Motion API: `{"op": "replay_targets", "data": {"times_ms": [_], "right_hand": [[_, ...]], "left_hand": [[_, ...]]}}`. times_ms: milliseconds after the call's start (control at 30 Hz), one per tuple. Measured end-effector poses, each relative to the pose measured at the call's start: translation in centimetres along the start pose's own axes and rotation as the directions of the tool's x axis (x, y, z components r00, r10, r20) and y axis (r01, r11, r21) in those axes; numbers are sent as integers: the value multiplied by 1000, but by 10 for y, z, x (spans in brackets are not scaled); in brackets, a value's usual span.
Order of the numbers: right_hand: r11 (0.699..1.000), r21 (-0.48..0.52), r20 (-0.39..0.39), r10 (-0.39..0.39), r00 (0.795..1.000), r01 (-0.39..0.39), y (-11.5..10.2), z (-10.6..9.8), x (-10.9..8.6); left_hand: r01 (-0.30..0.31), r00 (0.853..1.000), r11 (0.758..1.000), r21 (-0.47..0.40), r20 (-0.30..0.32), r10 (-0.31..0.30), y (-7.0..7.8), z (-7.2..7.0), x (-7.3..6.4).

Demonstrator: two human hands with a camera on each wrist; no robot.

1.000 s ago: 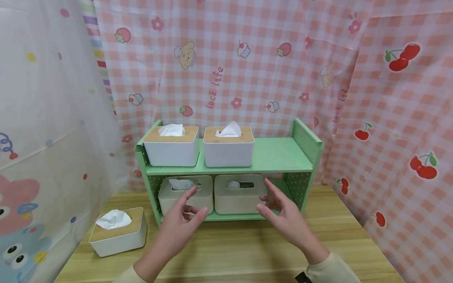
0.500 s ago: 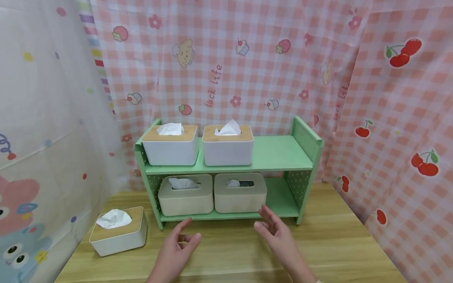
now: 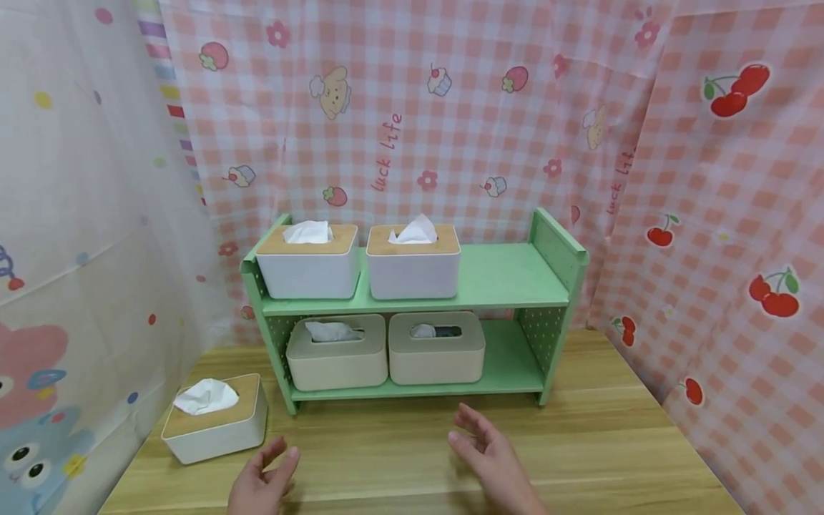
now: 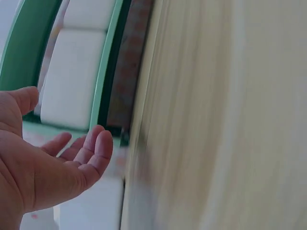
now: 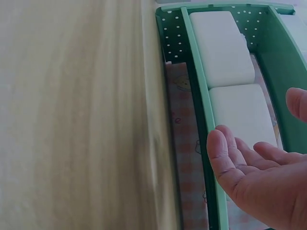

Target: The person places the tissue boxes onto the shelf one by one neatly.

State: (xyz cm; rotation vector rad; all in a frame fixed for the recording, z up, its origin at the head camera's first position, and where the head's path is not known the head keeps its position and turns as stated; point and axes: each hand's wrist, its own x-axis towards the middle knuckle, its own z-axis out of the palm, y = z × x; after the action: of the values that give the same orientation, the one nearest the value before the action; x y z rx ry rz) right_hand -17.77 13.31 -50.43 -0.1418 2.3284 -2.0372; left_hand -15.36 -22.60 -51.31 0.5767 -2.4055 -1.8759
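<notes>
left hand (image 3: 259,485): held nothing, fingers relaxed, thumb apart; it was near the loose box (image 3: 222,436).
right hand (image 3: 492,458): also held nothing, fingers loosely bent, thumb apart, in front of the shelf (image 3: 511,275).
loose box: sat on the table (image 3: 605,429), left of the shelf, tissue (image 3: 207,398) poking out.
shelf: bore two wood-topped boxes (image 3: 309,277) above and two beige boxes (image 3: 337,370) below.

Left grip (image 3: 260,485): bare, fine skin creases (image 4: 33,179). Right grip (image 3: 489,461): bare, rounded fingertips (image 5: 217,143), creased joints (image 5: 233,178).

pink checked cloth (image 3: 463,136) at back, white printed cloth (image 3: 84,214) left, wood-grain table (image 3: 605,436).
</notes>
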Motion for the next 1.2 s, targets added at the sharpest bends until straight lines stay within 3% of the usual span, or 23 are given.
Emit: {"op": "replay_targets", "data": {"times_ms": [167, 333, 567, 700, 833, 933, 1033, 1200], "right_hand": [[1000, 27, 19, 7, 1000, -8, 2, 0, 0], [1000, 26, 40, 14, 999, -15, 2, 0, 2], [999, 32, 67, 11, 998, -13, 3, -1, 2], [1000, 25, 82, 5, 997, -7, 2, -1, 2], [1000, 4, 117, -2, 993, 2, 2, 2, 2], [1000, -20, 185, 11, 983, -7, 2, 5, 3], [999, -44, 281, 23, 959, -11, 2, 8, 4], [997, -80, 388, 39, 921, -8, 5, 13, 3]], "left_hand": [[43, 995, 992, -116, -86, -53, -7, -25, 7], [46, 978, 980, -194, -192, -84, -8, -44, 12], [25, 951, 991, -132, -303, -65, -3, -62, 19], [-11, 936, 999, -38, -351, -3, -1, -79, 30], [-5, 923, 1000, 12, -385, 9, 5, -97, 45], [28, 931, 999, 30, -365, -15, 9, -109, 54], [52, 948, 997, 52, -316, -33, 10, -119, 60], [46, 961, 995, 89, -276, -20, 8, -124, 68]]}}
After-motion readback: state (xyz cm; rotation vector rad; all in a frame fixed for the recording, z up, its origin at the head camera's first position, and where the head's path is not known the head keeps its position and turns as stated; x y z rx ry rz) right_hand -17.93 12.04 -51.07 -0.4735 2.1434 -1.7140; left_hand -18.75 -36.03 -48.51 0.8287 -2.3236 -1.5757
